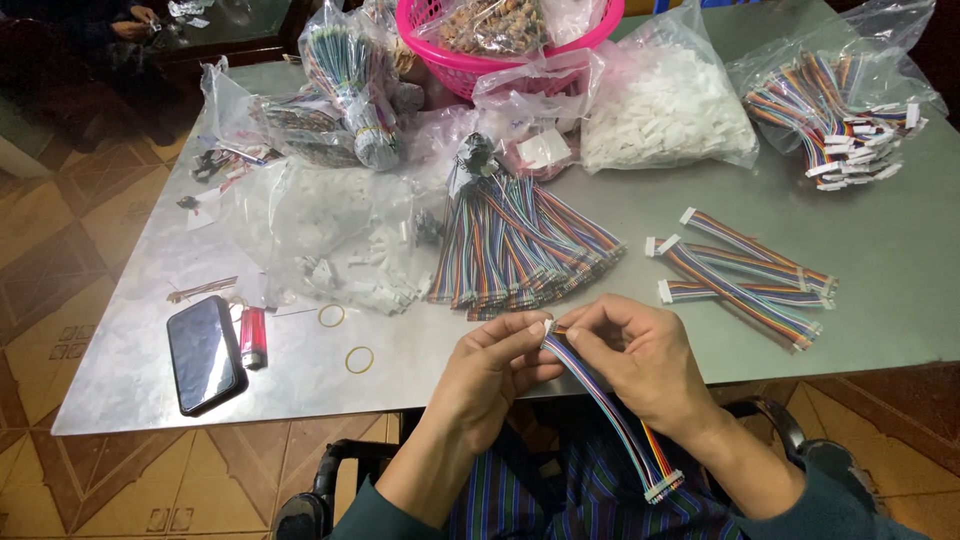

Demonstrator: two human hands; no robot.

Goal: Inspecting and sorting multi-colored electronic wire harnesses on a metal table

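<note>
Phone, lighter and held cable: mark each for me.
phone [204,353], head view, middle of its dark screen.
lighter [253,338], head view, red body.
cable [608,410], head view, mid-length of the striped ribbon below the hands.

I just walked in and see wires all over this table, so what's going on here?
A seated person holds one rainbow ribbon cable in both hands: the left hand and right hand pinch its upper end together at the table edge, while its lower end, with a white connector, hangs over the lap. A few cables with connectors lie to the right, a fanned bundle of cables sits ahead, and bags of white connectors are behind. A phone and lighter lie to the left.
</note>
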